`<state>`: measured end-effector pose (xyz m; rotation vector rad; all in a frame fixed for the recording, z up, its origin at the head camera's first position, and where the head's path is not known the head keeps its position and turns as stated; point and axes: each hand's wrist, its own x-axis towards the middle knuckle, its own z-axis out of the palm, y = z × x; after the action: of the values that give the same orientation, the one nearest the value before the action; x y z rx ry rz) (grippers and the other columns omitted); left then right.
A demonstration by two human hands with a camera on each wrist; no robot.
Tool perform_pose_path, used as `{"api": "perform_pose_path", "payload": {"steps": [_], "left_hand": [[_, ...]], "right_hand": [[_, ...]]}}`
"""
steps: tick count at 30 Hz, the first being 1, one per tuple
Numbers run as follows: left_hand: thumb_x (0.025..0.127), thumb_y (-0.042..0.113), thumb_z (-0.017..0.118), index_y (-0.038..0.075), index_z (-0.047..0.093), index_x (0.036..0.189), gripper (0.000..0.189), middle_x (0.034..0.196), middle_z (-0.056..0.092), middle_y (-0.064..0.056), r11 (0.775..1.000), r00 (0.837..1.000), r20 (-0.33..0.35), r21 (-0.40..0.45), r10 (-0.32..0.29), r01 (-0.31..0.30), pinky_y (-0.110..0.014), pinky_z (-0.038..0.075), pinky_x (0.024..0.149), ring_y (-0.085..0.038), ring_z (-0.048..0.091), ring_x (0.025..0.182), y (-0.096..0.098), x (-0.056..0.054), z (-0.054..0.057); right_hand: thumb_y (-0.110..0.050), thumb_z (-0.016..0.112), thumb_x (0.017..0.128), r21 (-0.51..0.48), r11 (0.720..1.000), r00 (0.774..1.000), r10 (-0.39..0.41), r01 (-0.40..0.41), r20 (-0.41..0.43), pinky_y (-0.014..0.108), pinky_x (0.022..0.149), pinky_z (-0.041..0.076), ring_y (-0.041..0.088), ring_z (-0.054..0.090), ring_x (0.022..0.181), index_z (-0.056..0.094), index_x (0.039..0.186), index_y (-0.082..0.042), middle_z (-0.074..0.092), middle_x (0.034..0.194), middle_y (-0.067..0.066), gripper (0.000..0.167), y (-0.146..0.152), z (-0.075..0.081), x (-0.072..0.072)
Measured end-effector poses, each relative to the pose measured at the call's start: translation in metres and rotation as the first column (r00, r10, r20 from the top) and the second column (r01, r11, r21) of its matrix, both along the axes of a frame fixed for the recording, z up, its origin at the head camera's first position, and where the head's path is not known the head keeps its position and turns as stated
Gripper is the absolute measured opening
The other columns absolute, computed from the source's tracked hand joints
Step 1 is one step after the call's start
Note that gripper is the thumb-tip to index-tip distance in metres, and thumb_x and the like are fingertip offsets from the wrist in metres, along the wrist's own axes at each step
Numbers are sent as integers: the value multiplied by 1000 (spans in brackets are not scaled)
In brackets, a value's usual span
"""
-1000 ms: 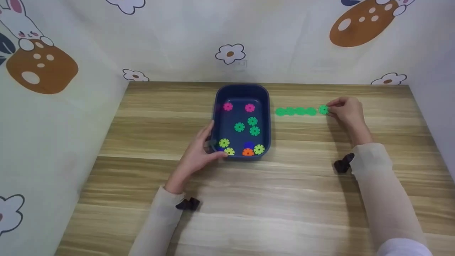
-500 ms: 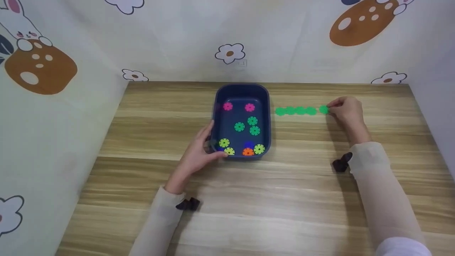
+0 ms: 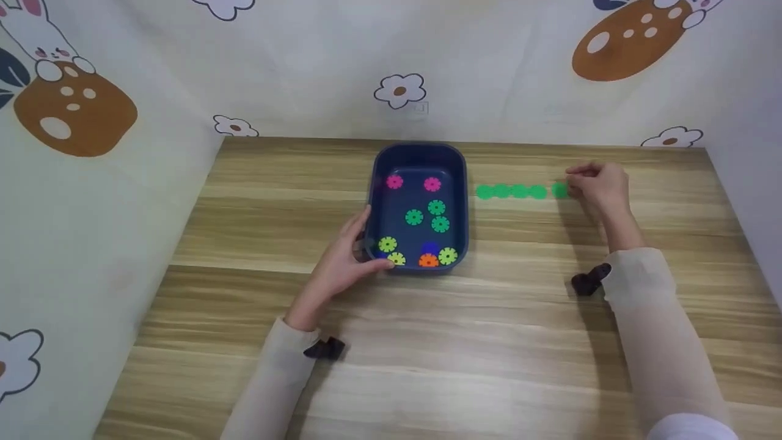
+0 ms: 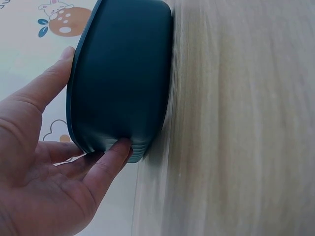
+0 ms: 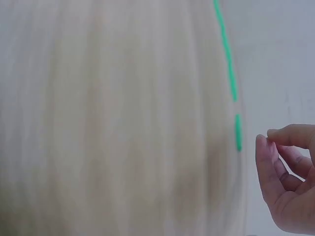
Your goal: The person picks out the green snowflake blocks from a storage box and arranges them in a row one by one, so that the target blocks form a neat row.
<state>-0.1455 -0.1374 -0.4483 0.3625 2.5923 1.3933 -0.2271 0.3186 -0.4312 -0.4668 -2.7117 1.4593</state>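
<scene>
At the near left corner of a dark blue plastic box [image 3: 464, 208], my left hand [image 3: 335, 263] grips the wall, thumb at the front and fingers along the side. The left wrist view shows the fingers [image 4: 47, 86] against the box's outer wall. A lone green notched disc [image 3: 559, 190] lies flat on the table, slightly apart from the right end of a row of green discs [image 3: 519, 192]. My right hand [image 3: 605, 188] is just above that disc, overlapping its edge. In the right wrist view, its fingertips [image 5: 263, 145] are loosely bent with nothing between them.
Inside the box lie pink discs [image 3: 394, 182], green discs [image 3: 414, 217], yellow-green discs [image 3: 448, 256], an orange disc [image 3: 429, 261] and blue ones [image 3: 430, 247]. The wood-grain table [image 3: 464, 348] meets a printed wall cloth [image 3: 305, 73] behind and at the sides.
My right hand has let go of the green disc, which now lies on the table, and has risen slightly. The left hand keeps its grip on the box.
</scene>
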Motion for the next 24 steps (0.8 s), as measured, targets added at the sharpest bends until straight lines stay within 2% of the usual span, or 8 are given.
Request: {"api": "perform_pose_path", "payload": {"steps": [4,11,20,24], "left_hand": [[74,34,85,18,23,155,103,156,23,-16,1000,1000,-2,-2,2,-2,-47,31,108,-32,36,134,0,1,-1],[73,39,84,20,22,155,105,156,22,-15,1000,1000,15,-18,1,-1,-48,29,109,-31,31,137,1,3,-3],[73,37,85,24,20,156,105,157,20,-14,1000,999,30,-14,14,-13,-49,26,110,-31,27,139,0,0,-2],[74,37,85,22,20,156,105,157,20,-14,1000,999,32,-2,16,-16,-47,31,109,-31,31,137,1,0,0]], "right_hand": [[-13,65,91,-32,999,999,27,-27,-28,19,67,52,3,63,70,66,110,7,64,81,-6,27,-15,9,-1],[-11,66,91,-120,988,992,89,-100,-92,24,73,55,10,66,78,66,107,4,65,90,3,22,-52,19,1],[-5,69,88,-224,955,971,154,-194,-182,21,72,54,12,66,81,69,100,2,67,90,6,14,-109,34,-6],[-3,69,87,-227,946,960,188,-233,-207,22,73,54,13,66,81,69,100,3,67,92,8,14,-135,38,-7]]}}
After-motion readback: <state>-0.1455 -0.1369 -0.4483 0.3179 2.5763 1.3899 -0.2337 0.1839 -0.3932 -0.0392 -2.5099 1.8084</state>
